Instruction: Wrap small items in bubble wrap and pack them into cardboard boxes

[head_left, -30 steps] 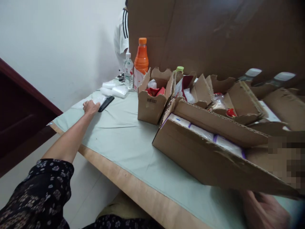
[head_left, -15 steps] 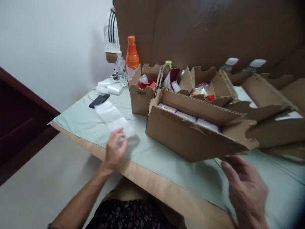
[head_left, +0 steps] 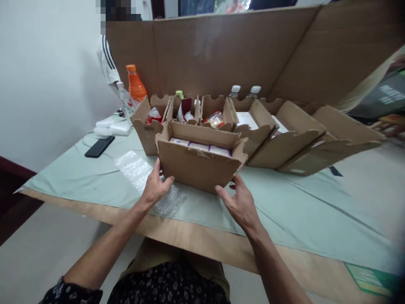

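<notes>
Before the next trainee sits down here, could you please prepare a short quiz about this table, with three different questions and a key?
1. True or false: the left grip and the right grip are at opposite ends of the front box.
2. Where is the bubble wrap? A, inside the front box; B, spread on the cloth; C, over the orange bottle.
3. What dark, flat thing lies to the left of the bubble wrap?
Key: 1, true; 2, B; 3, the phone.
</notes>
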The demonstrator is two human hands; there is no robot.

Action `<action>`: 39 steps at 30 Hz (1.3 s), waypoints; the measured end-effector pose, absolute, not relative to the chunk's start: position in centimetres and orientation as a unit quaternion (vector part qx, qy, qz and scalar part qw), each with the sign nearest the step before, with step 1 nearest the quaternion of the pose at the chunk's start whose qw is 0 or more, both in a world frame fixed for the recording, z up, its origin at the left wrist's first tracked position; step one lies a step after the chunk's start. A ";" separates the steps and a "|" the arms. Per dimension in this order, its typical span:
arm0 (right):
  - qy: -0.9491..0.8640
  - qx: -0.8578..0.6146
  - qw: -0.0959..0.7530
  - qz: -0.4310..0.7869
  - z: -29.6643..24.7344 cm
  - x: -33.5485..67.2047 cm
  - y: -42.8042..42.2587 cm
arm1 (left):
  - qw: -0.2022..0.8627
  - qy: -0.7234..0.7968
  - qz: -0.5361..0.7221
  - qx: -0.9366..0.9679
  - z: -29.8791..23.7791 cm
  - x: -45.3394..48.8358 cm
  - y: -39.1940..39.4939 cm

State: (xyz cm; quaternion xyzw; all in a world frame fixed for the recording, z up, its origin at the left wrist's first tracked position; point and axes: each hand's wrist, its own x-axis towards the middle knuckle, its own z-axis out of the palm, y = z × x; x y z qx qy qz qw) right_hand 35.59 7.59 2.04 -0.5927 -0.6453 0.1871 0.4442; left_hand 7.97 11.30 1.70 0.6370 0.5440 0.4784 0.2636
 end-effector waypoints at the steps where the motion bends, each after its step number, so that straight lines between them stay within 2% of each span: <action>1: -0.641 -0.599 0.444 0.184 2.0 36.0 7.6 | 0.278 0.542 0.486 0.627 1.1 9.0 11.0; 6: -0.601 -0.637 0.446 0.184 1.7 40.2 9.0 | 0.298 0.507 0.489 0.645 0.1 13.1 9.3; 12: -0.600 -0.619 0.460 0.212 0.8 42.4 11.6 | 0.288 0.499 0.454 0.680 0.1 13.7 11.5; 17: -0.570 -0.691 0.420 0.143 -0.4 43.1 8.1 | 0.138 0.542 0.373 0.740 -0.1 6.2 7.8; 19: -0.607 -0.672 0.407 0.117 -0.2 42.2 6.3 | 0.093 0.574 0.359 0.730 -0.4 3.6 5.2; 22: -0.747 -0.547 0.354 0.134 0.6 38.4 4.9 | 0.088 0.586 0.324 0.737 -1.1 3.0 1.8; 25: -0.866 -0.408 0.251 0.144 1.3 32.5 5.0 | 0.100 0.563 0.301 0.763 -1.4 5.4 0.0; 29: -0.920 -0.336 0.154 0.133 1.0 27.3 6.3 | 0.111 0.543 0.314 0.770 -0.4 7.9 -0.4; 31: -0.922 -0.329 0.151 0.134 0.8 27.5 6.9 | 0.116 0.530 0.335 0.770 0.5 7.9 -0.3; 34: -0.912 -0.344 0.194 0.112 1.4 31.1 6.6 | 0.111 0.495 0.363 0.782 1.6 7.2 0.1; 39: -0.881 -0.427 0.204 -0.002 3.5 41.2 3.3 | 0.092 0.476 0.346 0.803 1.7 5.9 1.4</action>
